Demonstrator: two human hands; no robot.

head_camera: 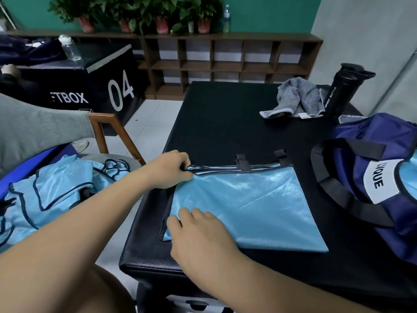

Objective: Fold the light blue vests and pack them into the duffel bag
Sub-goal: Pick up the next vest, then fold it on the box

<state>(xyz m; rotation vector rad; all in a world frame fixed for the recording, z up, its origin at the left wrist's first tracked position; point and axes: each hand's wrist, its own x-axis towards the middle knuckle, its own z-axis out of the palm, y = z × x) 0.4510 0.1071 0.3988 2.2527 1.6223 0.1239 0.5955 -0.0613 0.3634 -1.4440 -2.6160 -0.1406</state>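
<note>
One vest (248,204); left hand (168,169) pinches its corner; right hand (198,233) touches it.

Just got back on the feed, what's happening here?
A person is folding a light blue vest on the black table. The left hand pinches its far left corner; the right hand rests on the near left corner. More vests wait at left; the duffel bag sits at right.

On black padded table (225,123), crumpled grey striped towel (293,98) beside upright black sport bottle (343,91); beyond, brown cubby shelf (225,64) topped with potted plants (162,10), black box (108,86) marked 04.
</note>
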